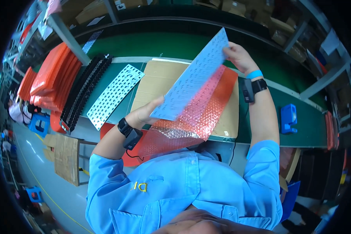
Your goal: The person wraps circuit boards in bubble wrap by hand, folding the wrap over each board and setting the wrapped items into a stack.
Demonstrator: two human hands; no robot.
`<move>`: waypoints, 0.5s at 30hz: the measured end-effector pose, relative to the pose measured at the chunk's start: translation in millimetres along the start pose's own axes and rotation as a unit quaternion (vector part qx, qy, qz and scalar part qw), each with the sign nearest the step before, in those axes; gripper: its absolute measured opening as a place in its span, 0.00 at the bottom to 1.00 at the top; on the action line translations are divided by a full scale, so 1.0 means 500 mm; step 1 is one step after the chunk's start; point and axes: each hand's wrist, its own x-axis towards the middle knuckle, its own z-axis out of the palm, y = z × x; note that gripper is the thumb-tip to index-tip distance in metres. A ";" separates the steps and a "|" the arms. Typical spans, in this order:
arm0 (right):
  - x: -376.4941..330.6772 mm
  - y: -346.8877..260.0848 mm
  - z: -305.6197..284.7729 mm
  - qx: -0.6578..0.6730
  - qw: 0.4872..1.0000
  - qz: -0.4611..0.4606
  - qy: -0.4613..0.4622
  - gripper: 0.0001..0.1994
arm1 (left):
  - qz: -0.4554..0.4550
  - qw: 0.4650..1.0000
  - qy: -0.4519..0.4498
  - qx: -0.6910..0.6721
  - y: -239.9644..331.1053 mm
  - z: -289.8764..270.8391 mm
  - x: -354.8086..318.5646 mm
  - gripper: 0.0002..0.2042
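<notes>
Well, pale panel (194,77) (perhaps perforated) between hands (241,57)

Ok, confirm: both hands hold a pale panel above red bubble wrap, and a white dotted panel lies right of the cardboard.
No: the head view shows the white dotted panel left of the cardboard. The left hand and right hand do hold the pale panel above red bubble wrap.

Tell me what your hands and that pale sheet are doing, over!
Left hand and right hand grip opposite ends of pale sheet. Sheet tilted over red bubble wrap. Wrap lies over cardboard; nothing seen blocking the sheet.
</notes>
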 end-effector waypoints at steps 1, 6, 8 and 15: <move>0.012 0.002 -0.014 0.056 0.998 0.013 0.013 0.17 | 0.028 0.997 0.017 -0.063 -0.014 0.002 0.006 0.51; 0.047 0.054 -0.080 -0.010 0.984 0.177 0.035 0.13 | 0.050 0.983 0.101 -0.144 -0.029 0.009 0.015 0.56; 0.067 0.080 -0.060 -0.041 0.980 0.192 0.032 0.13 | 0.054 0.976 0.131 -0.164 -0.038 0.005 0.012 0.54; 0.065 0.164 0.039 -0.214 0.959 0.170 0.073 0.15 | -0.009 0.950 0.284 0.133 -0.052 -0.007 -0.020 0.39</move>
